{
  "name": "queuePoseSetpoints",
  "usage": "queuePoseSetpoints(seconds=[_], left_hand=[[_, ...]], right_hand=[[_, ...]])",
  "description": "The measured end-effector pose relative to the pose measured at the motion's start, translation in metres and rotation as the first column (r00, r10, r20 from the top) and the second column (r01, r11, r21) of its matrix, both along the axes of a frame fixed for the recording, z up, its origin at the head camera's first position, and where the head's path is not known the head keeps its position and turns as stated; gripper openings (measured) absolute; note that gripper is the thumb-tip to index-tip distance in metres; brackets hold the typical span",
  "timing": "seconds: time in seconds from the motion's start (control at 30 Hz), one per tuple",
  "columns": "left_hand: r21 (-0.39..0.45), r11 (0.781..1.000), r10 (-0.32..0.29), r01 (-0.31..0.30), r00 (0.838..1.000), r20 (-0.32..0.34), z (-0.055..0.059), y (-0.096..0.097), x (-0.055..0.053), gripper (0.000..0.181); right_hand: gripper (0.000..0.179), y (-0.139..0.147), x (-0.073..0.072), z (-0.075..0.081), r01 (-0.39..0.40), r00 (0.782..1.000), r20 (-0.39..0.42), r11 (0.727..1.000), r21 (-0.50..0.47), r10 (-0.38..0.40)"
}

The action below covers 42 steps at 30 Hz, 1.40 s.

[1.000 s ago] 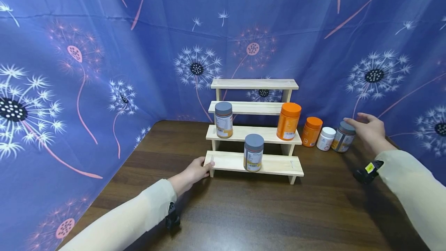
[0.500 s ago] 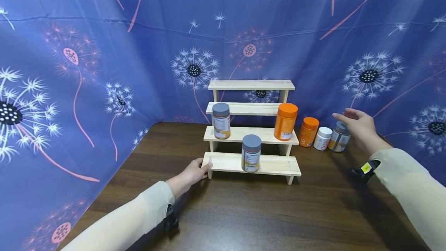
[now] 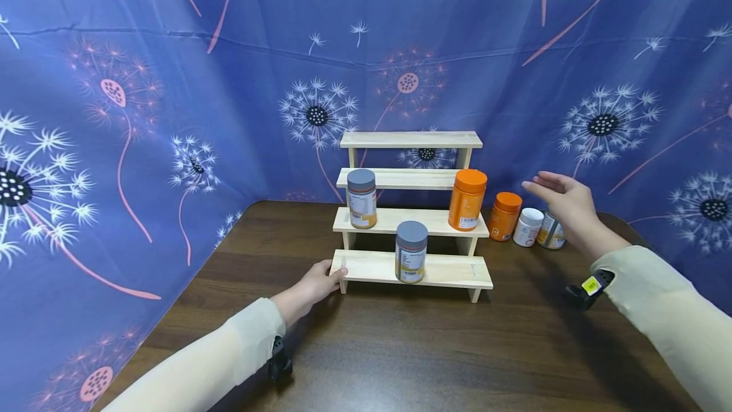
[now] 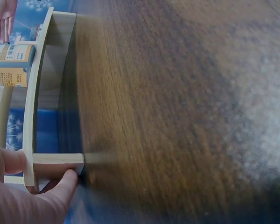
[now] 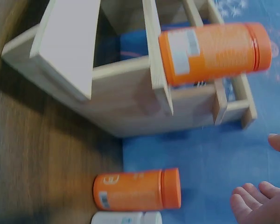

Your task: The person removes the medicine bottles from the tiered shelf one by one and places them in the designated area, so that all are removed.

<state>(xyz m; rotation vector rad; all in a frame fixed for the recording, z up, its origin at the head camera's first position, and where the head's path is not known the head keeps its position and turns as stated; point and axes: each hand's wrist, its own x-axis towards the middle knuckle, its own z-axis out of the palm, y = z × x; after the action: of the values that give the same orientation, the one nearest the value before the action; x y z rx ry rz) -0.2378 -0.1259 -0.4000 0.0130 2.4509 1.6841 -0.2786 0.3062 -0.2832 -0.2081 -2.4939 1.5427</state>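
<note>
At the left end of the bottom step, my left hand (image 3: 313, 283) grips a wooden stepped rack (image 3: 366, 266); in the left wrist view its thumb lies by the board and a finger presses the leg (image 4: 59, 161). My right hand (image 3: 565, 205) is raised and holds nothing, fingers loosely extended. It overlaps part of a grey-lidded jar (image 3: 550, 234) at the right. Beside that jar stand a small white bottle (image 3: 528, 229) and an orange jar (image 3: 505, 218). A larger orange jar (image 5: 210, 52) is on the rack's second step, near its right end.
One grey-lidded jar (image 3: 411, 253) stands mid-way along the bottom step, another (image 3: 361, 200) at the left of the second step. The upper two steps rise behind. A blue dandelion-print cloth (image 3: 257, 113) hangs behind the brown wooden table (image 3: 412, 348).
My right hand has moved left, from beside the grey-lidded jar at the right to in front of its lid. My left hand keeps its grip on the rack. The head view has shifted slightly.
</note>
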Motion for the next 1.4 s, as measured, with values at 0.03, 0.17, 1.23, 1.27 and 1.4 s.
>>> queuePoseSetpoints(seconds=[0.03,0.17,1.23,1.27,1.4], left_hand=[[-0.002,1.000,-0.001,0.001,1.000,-0.003,0.000,0.000,0.000,0.042],[-0.005,1.000,-0.002,0.002,1.000,-0.008,0.000,0.000,-0.001,0.041],[0.018,1.000,-0.017,0.018,0.999,-0.034,-0.004,0.001,-0.001,0.038],[0.017,1.000,-0.018,0.019,0.999,-0.035,-0.004,0.001,-0.001,0.038],[0.010,1.000,-0.014,0.014,0.999,-0.036,-0.003,0.001,-0.001,0.037]], right_hand=[[0.087,-0.003,0.001,0.001,-0.006,1.000,0.000,1.000,-0.001,0.006],[0.092,-0.016,0.005,0.004,-0.061,0.998,0.015,0.998,0.008,0.061],[0.086,-0.083,-0.001,-0.006,-0.287,0.958,-0.038,0.957,-0.039,0.285],[0.084,-0.084,-0.001,-0.007,-0.287,0.957,-0.044,0.957,-0.031,0.286],[0.082,-0.084,-0.004,-0.010,-0.285,0.956,-0.068,0.958,0.015,0.286]])
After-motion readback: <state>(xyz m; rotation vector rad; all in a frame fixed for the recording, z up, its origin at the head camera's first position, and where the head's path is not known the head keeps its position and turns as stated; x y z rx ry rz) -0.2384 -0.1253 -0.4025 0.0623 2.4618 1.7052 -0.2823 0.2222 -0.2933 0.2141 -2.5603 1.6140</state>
